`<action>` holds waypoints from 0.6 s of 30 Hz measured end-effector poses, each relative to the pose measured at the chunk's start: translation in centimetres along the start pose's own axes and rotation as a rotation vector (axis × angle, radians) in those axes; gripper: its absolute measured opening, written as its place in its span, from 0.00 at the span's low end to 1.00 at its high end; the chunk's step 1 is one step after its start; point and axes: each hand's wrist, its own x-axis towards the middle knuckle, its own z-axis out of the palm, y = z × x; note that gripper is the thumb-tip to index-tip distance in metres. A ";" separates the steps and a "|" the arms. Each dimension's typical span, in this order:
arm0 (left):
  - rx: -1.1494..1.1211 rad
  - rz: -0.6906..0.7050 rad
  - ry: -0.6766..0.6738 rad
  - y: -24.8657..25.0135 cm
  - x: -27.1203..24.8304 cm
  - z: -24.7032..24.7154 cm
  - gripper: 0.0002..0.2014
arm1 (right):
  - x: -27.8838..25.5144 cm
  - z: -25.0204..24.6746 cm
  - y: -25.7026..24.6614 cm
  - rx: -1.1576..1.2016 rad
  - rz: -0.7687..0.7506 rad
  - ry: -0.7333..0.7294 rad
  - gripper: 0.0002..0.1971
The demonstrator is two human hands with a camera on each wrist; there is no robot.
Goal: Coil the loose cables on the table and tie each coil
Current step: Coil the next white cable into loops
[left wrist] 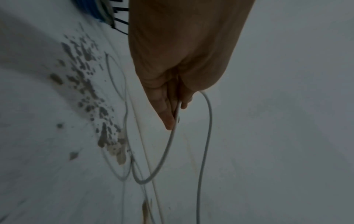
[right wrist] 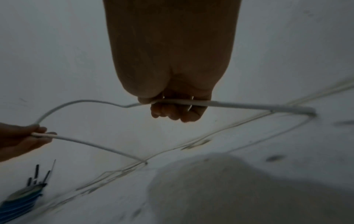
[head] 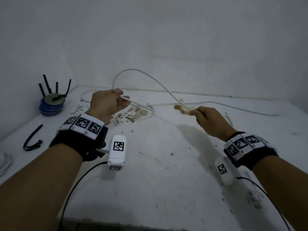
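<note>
A thin white cable (head: 150, 75) arcs in a raised loop between my two hands above the white table (head: 166, 180). My left hand (head: 120, 97) grips one strand with curled fingers, and the cable's end sticks out past the fingers. My right hand (head: 191, 111) pinches the cable farther right and lower; from there the cable trails along the table's back edge. In the left wrist view the fingers (left wrist: 168, 106) close round the cable (left wrist: 208, 121). In the right wrist view the cable (right wrist: 249, 104) crosses under my curled right fingers (right wrist: 172, 112), and my left hand (right wrist: 23, 139) shows at the left.
A stack of blue tape rolls (head: 51, 105) with black ties standing in it sits at the back left corner. A black tie strap (head: 31, 139) lies on the left of the table. Another pale cable (head: 5, 162) shows at the left edge. Chipped paint patches (head: 133, 112) mark the middle.
</note>
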 end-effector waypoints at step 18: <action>-0.097 -0.350 -0.310 -4.9 -4.7 -1.1 0.07 | 2.0 6.2 -12.5 0.892 0.512 0.090 0.21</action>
